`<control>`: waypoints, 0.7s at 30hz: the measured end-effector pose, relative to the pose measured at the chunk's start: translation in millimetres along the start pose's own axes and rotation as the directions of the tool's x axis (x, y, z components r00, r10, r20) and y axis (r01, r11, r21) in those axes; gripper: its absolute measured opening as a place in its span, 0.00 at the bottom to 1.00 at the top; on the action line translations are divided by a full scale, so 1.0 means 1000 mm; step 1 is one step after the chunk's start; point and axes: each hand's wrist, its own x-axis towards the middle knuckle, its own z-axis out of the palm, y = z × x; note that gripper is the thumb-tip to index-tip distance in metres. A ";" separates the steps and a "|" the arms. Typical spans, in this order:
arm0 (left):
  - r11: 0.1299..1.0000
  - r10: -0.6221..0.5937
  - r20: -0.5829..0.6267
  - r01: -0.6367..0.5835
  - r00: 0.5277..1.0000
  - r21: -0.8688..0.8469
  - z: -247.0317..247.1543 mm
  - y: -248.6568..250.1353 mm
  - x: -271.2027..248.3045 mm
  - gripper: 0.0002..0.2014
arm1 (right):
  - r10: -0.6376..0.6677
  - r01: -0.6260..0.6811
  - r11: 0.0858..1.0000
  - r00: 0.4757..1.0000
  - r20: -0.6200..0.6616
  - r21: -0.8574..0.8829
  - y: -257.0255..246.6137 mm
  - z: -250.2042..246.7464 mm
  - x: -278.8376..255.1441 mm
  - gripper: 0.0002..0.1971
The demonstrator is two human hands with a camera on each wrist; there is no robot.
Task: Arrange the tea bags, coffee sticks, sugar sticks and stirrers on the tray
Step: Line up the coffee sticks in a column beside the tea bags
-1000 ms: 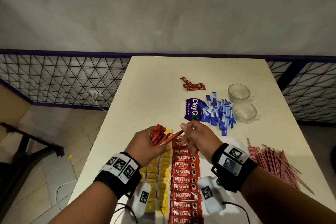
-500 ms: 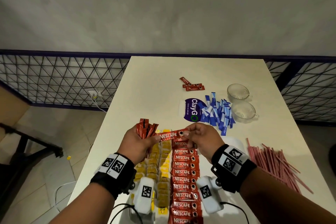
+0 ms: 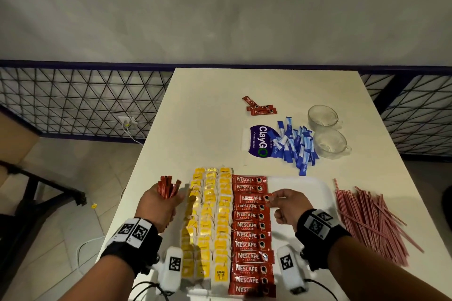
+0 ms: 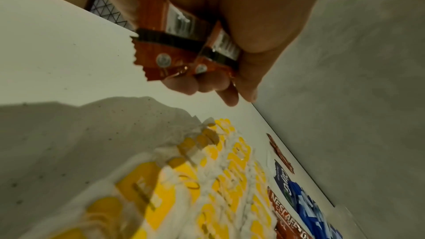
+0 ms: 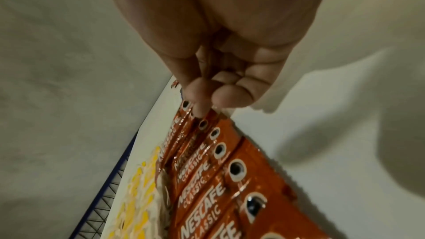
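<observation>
The left hand (image 3: 160, 205) is curled around a bunch of Nescafé coffee sticks (image 3: 168, 186), held upright above the table (image 3: 208, 129) at about 9 o'clock from the white tray (image 3: 300, 186); the left wrist view shows the fingers (image 4: 184, 83) wrapped under the bunch's lower ends. The right hand (image 3: 288, 205) pinches the right end of 1 coffee stick (image 3: 254, 198) between thumb and fingertips (image 5: 200, 97), the other fingers tucked in. That stick lies crosswise in the red column of coffee sticks (image 3: 252, 234), third from the far end.

Just left of the column, 3 columns of yellow-tagged tea bags (image 3: 210, 222) fill the tray's left part. At 12 o'clock from the tray, 3 loose coffee sticks (image 3: 260, 109) lie far up the table. At 1 o'clock a heap of blue sugar sticks (image 3: 297, 145) partly covers a ClayGo packet (image 3: 256, 140), with 2 glass cups (image 3: 329, 132) beside it. At 3 o'clock, off the tray, lies a spread of red-and-white stirrers (image 3: 371, 220).
</observation>
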 end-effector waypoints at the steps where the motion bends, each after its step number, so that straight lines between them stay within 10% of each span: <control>1: 1.000 -0.004 0.001 0.004 1.000 0.007 0.000 -0.003 0.000 0.13 | 0.013 -0.013 1.000 1.000 -0.006 -0.017 0.002 0.002 0.002 0.05; 21: 0.995 -0.035 0.028 0.032 0.999 0.095 -0.001 -0.002 -0.007 0.12 | -0.052 -0.019 0.908 0.986 -0.157 -0.419 -0.001 0.015 0.017 0.09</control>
